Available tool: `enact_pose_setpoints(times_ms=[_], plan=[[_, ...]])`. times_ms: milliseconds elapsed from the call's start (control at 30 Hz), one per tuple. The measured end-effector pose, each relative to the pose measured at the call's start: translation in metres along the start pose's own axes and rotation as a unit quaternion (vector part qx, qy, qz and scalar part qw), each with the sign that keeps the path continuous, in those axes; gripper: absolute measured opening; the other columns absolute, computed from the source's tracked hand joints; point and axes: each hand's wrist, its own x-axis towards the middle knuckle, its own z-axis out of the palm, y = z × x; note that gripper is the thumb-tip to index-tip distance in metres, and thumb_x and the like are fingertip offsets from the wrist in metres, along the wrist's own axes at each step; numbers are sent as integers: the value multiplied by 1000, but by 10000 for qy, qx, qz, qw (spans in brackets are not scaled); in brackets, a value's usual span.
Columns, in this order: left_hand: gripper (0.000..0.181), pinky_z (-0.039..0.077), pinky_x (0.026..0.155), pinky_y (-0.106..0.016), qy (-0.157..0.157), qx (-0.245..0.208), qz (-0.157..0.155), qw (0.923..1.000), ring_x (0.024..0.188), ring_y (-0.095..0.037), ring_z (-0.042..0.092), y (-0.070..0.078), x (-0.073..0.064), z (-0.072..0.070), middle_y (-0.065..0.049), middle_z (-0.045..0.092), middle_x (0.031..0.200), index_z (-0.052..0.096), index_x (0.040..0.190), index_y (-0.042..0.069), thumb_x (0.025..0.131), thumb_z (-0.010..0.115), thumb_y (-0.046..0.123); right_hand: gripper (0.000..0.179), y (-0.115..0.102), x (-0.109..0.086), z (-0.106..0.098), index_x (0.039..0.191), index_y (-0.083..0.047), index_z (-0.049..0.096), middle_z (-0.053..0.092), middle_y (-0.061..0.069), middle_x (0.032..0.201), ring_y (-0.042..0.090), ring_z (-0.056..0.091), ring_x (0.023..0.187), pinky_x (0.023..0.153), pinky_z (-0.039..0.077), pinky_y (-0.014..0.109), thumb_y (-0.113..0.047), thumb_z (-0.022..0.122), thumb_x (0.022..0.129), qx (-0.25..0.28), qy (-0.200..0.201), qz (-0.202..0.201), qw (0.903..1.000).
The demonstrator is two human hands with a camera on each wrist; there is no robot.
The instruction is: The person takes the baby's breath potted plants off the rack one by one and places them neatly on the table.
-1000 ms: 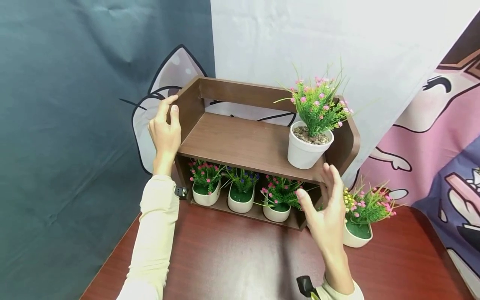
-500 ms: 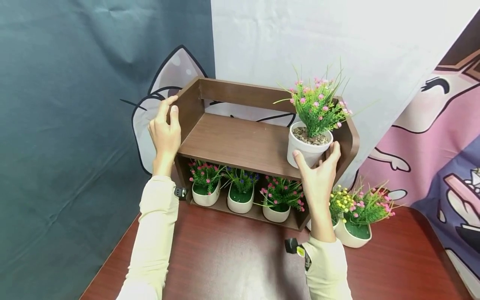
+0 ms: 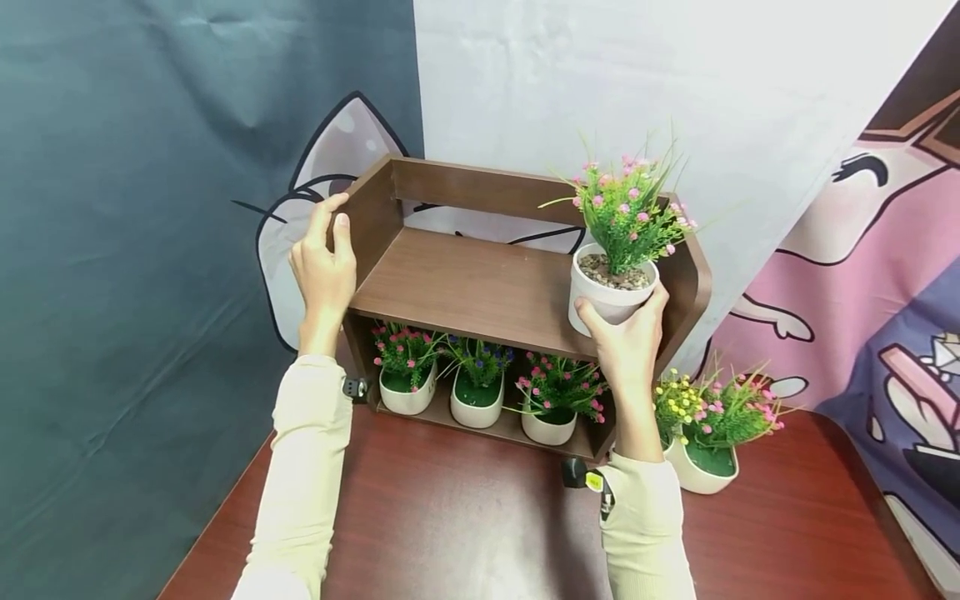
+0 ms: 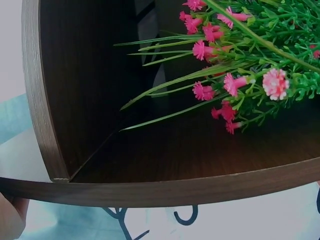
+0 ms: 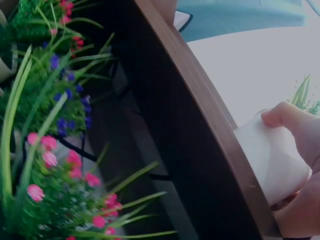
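On the right of the upper shelf, a round white pot (image 3: 600,302) holds pebbles and an artificial plant (image 3: 630,212) with pink flowers. My right hand (image 3: 628,342) grips this pot from the front, thumb on its near face and fingers round its right side. The right wrist view also shows the thumb (image 5: 287,114) on the white pot (image 5: 272,155). My left hand (image 3: 324,267) rests at the left side panel of the brown wooden shelf (image 3: 465,279), its fingers fairly straight along the panel's edge and nothing else in its grasp.
Beneath, the lower tier holds a pink-flowered plant (image 3: 408,358), a blue-flowered plant (image 3: 480,379) and another pink-flowered plant (image 3: 558,392) in white oval pots. More potted flowers (image 3: 708,437) stand right of the shelf on the reddish table (image 3: 450,517). Printed cloth (image 3: 622,75) hangs behind.
My right hand has moved up and left from in front of the shelf and taken hold of the white pot. The left hand keeps its place at the side panel.
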Motion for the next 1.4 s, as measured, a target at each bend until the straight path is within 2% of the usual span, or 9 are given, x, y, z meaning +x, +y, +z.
enact_pose_setpoints(times_ms=[200, 433, 767, 900, 1067, 1167, 1400], plan=[[27, 31, 59, -34, 102, 89, 88, 9999, 47, -22, 33, -5, 5, -3, 13, 57, 108, 57, 111, 28, 89, 42, 30, 84, -3, -3, 13, 127, -13, 28, 40, 2, 122, 13, 40, 106, 86, 30, 30, -32, 75, 59, -143, 395, -245, 9988], [27, 33, 62, -35, 8, 18, -32, 10000, 48, -22, 35, -9, 3, -5, 17, 55, 110, 56, 111, 30, 89, 42, 29, 84, -1, -9, 19, 124, -11, 30, 42, 4, 120, 16, 42, 105, 85, 32, 33, -34, 75, 57, -282, 504, -336, 9978], [27, 29, 58, -33, 48, 90, -65, 9999, 47, -21, 31, -10, 5, -3, 11, 58, 108, 56, 112, 30, 89, 42, 29, 87, -6, -21, 31, 124, -9, 30, 42, 6, 118, 17, 42, 104, 84, 32, 33, -40, 74, 56, -356, 568, -649, 9956], [27, 27, 56, -32, 72, 97, -51, 9999, 47, -22, 31, -9, 2, -3, 8, 60, 105, 57, 111, 29, 89, 43, 28, 87, -6, -29, 33, 123, -8, 30, 41, 7, 118, 16, 41, 103, 84, 32, 31, -43, 73, 56, -417, 628, -626, 9952], [27, 30, 58, -35, 86, 78, 11, 9999, 49, -23, 36, -7, 2, -3, 12, 58, 107, 57, 111, 29, 88, 43, 28, 85, -6, -36, 35, 119, -7, 30, 42, 7, 115, 15, 41, 101, 84, 31, 29, -45, 72, 56, -418, 803, -584, 9942], [27, 30, 59, -35, 117, 102, -23, 9999, 49, -23, 36, -8, 3, -6, 12, 58, 107, 57, 111, 29, 88, 43, 28, 84, -8, -37, 37, 118, -8, 31, 42, 6, 113, 15, 41, 100, 83, 32, 29, -45, 73, 55, -335, 774, -680, 9941], [27, 26, 58, -30, 154, 221, -157, 9995, 47, -21, 30, -12, 1, -17, 4, 62, 102, 56, 112, 30, 88, 43, 27, 84, -10, -41, 41, 117, -8, 33, 43, 5, 110, 15, 42, 98, 81, 33, 32, -45, 74, 53, -244, 532, -851, 9946]])
